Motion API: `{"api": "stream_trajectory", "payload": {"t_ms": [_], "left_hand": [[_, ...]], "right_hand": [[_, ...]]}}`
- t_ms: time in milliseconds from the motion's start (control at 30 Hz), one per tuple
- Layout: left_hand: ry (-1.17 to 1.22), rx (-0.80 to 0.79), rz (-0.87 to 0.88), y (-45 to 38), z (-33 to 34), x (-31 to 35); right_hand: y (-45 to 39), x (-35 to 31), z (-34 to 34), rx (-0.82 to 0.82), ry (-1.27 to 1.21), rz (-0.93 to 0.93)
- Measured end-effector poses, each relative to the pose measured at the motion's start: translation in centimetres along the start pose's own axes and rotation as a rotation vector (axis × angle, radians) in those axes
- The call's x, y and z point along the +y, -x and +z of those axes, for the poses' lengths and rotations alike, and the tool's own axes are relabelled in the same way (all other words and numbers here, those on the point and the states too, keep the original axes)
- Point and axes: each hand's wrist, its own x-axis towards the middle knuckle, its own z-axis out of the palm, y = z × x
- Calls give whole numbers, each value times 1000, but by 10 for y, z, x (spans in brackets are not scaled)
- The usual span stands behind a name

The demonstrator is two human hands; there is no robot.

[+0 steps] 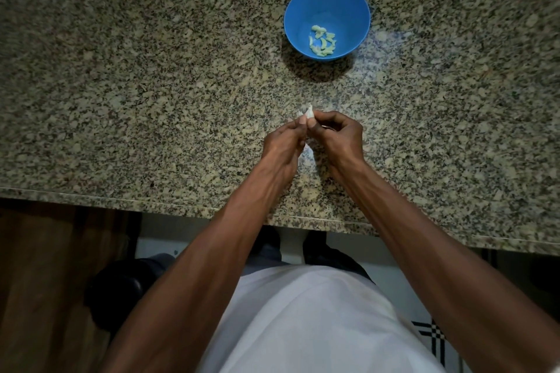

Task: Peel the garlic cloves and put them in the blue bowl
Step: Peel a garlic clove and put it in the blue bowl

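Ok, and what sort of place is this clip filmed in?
Most likely a home kitchen. A speckled granite countertop carries a round blue plastic bowl with peeled garlic cloves inside, and the left hand and right hand pinch a white-skinned garlic clove over it.

The speckled granite desk (pixel 151 85) is a mottle of beige, grey and black flecks, with a pale sheen just right of the bowl. The round plastic blue bowl (pixel 327 6) is a plain, bright blue inside and out. The peeled garlic cloves (pixel 322 41) in it are pale yellowish green. The unpeeled garlic clove (pixel 309 113) is papery white. Below the desk's edge, the white cloth garment (pixel 303 318) is plain, and the floor tile (pixel 433 339) is white with black crossed lines.
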Motion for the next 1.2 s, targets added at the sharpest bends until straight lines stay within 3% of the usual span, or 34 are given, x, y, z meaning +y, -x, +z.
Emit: {"api": "stream_trajectory", "payload": {"t_ms": [433,567,767,900,1033,1200], "left_hand": [[-160,-168,16,-1,-8,2],[-268,-112,144,-2,-8,0],[-449,-79,277,2,-15,7],[-604,-88,403,3,-22,11],[-612,-167,502,3,-20,14],[-518,-158,421,0,-17,14]], "right_hand": [[-4,-3,-11,-74,110,-35],[-7,-3,-16,-78,92,-14],[-5,-6,-23,-117,-64,172],[-9,-5,-28,-137,-51,166],[-11,-10,-28,-221,-13,141],[-7,-16,-25,-228,73,64]]}}
